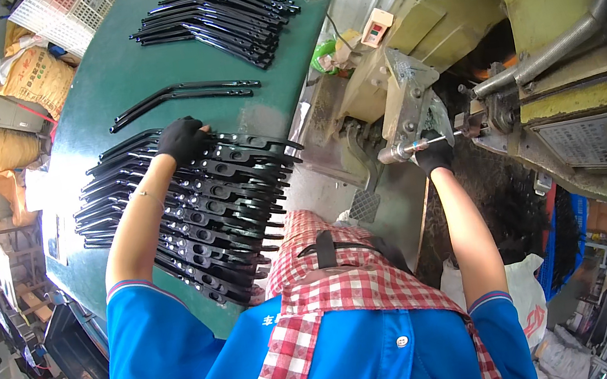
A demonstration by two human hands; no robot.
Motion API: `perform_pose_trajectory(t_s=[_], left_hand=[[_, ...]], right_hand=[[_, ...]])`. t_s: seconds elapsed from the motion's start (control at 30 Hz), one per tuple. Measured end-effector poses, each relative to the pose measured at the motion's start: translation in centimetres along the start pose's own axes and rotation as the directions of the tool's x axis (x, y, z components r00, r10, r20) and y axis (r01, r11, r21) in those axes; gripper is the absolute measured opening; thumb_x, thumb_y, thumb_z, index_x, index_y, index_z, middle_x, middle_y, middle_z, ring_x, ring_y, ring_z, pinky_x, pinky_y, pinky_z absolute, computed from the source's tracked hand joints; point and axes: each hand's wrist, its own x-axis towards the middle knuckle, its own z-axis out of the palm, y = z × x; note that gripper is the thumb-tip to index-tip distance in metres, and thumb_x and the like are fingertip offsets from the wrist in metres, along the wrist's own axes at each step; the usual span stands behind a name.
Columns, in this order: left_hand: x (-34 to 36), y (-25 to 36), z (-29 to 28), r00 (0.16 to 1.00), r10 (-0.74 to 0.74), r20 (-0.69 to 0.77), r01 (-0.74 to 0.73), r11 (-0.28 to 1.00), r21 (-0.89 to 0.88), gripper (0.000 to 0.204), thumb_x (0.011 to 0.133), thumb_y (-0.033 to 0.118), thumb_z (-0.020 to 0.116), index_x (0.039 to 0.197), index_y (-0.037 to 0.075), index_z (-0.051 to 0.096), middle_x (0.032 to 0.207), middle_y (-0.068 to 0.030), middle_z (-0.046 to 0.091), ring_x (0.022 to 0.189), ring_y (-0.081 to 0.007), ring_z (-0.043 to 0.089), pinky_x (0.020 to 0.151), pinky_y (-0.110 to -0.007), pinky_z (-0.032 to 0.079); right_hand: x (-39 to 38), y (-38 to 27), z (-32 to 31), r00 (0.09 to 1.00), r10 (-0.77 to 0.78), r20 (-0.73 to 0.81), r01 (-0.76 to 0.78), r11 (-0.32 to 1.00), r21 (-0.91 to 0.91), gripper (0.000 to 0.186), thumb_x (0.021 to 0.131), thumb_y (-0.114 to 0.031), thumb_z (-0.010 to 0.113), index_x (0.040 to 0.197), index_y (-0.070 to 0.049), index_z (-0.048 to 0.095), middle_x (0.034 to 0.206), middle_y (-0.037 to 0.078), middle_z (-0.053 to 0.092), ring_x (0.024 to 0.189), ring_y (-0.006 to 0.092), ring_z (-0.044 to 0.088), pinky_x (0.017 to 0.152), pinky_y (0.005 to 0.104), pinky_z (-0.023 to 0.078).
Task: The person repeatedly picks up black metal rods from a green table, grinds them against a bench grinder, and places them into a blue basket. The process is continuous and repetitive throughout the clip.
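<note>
My left hand (183,141), in a dark fingerless glove, is closed over the far end of a row of black metal arms (201,217) on the green table. Its fingers curl round the farthest arm there, thumb toward the machine. The arms lie side by side, with bent rods at their left ends and flat, holed plates at their right. My right hand (434,154), also dark-gloved, is at the machine, just below a silvery metal rod (412,148) with a thicker round end. The rod and the machine's tooling hide its fingers, so its grip does not show.
A bundle of bent black rods (221,20) and a separate pair (181,96) lie on the green table (88,84). The large yellow-green machine (443,16) stands at right, with a foot pedal (364,205) below. Woven sacks (40,80) stand beyond the table's left edge.
</note>
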Motion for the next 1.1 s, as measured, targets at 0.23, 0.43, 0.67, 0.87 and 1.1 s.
perform_pose_trajectory(t_s=[0.23, 0.43, 0.67, 0.87, 1.1], left_hand=[[1.7, 1.2, -0.2, 0.924, 0.096, -0.371, -0.052, 0.991, 0.127, 0.030, 0.085, 0.028, 0.062, 0.110, 0.012, 0.065, 0.122, -0.0099, 0.060, 0.111, -0.0343, 0.056, 0.089, -0.043, 0.048], [5.6, 0.3, 0.3, 0.918, 0.092, -0.387, -0.025, 0.984, 0.174, 0.038, 0.078, 0.015, 0.062, 0.116, 0.018, 0.062, 0.127, -0.0079, 0.057, 0.119, -0.0330, 0.052, 0.093, -0.044, 0.047], [5.8, 2.9, 1.0, 0.946, 0.158, -0.283, -0.121, 0.982, 0.145, 0.031, 0.081, 0.013, 0.060, 0.111, 0.018, 0.063, 0.122, -0.0072, 0.060, 0.105, -0.0334, 0.061, 0.084, -0.044, 0.051], [5.3, 3.1, 1.8, 0.946, 0.158, -0.282, -0.119, 0.981, 0.151, 0.027, 0.082, 0.017, 0.061, 0.109, 0.017, 0.061, 0.120, -0.0092, 0.058, 0.106, -0.0344, 0.059, 0.084, -0.044, 0.051], [4.9, 3.6, 2.0, 0.938, 0.164, -0.305, -0.113, 0.978, 0.178, 0.024, 0.083, 0.019, 0.061, 0.106, 0.015, 0.060, 0.115, -0.0114, 0.058, 0.105, -0.0355, 0.059, 0.083, -0.047, 0.050]], right_hand=[[0.3, 1.0, 1.2, 0.997, -0.056, -0.051, 0.053, 0.997, -0.060, 0.043, 0.081, -0.046, 0.067, 0.103, -0.008, 0.072, 0.108, 0.019, 0.068, 0.100, 0.0334, 0.067, 0.086, 0.0424, 0.053], [-0.6, 0.3, -0.5, 0.999, 0.029, -0.042, -0.021, 0.983, 0.184, 0.036, 0.075, -0.038, 0.071, 0.097, -0.010, 0.067, 0.104, 0.018, 0.067, 0.098, 0.0378, 0.064, 0.082, 0.0468, 0.052], [0.5, 2.0, 1.8, 0.981, -0.078, -0.176, 0.106, 0.983, 0.152, 0.029, 0.069, -0.030, 0.076, 0.088, -0.012, 0.064, 0.095, 0.017, 0.066, 0.091, 0.0379, 0.064, 0.076, 0.0453, 0.052], [1.4, 2.5, 3.0, 0.982, 0.078, -0.175, -0.023, 0.955, 0.297, 0.019, 0.081, -0.026, 0.064, 0.087, -0.008, 0.064, 0.086, 0.019, 0.066, 0.085, 0.0381, 0.065, 0.071, 0.0442, 0.050], [2.0, 6.5, 5.4, 0.916, -0.002, -0.400, 0.213, 0.849, 0.484, 0.022, 0.086, -0.025, 0.059, 0.088, -0.005, 0.066, 0.076, 0.014, 0.065, 0.072, 0.0294, 0.065, 0.062, 0.0384, 0.049]])
